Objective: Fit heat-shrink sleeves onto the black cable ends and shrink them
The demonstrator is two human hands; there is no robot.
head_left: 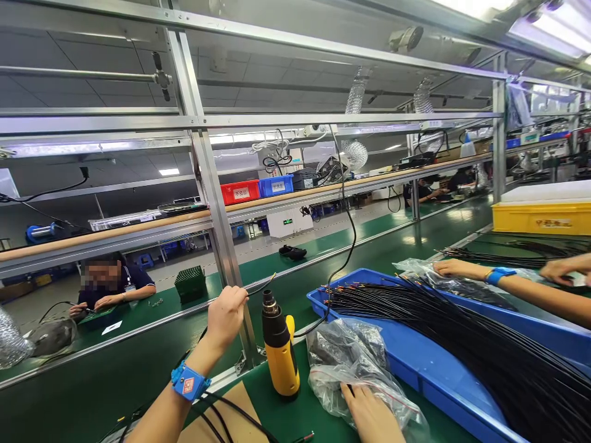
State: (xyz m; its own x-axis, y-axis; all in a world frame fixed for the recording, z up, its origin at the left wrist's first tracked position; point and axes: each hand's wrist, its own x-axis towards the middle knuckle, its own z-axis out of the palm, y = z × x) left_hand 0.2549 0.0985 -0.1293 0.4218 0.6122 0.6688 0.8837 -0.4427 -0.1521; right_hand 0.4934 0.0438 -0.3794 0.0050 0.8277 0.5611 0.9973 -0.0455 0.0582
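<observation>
My left hand (227,317), wearing a blue wrist strap (189,381), is raised with its fingers closed round a thin black cable (262,288). The cable's bared tip points up to the right. Lower down, my right hand (369,411) is at the mouth of a clear zip bag (344,357). A small dark piece shows by its fingers, but the fingertips are partly hidden, so what they grip is unclear. Between my hands a yellow and black heat gun (280,347) stands upright, nozzle up. Beneath my left arm, more black cables (221,418) lie across brown cardboard (242,400).
A blue tray (401,357) full of long black cables fills the right side. Beyond it, a co-worker's hand (455,269) touches another plastic bag. A yellow bin (540,218) stands far right. A metal post (221,240) rises before me, and a black cord (353,227) hangs down.
</observation>
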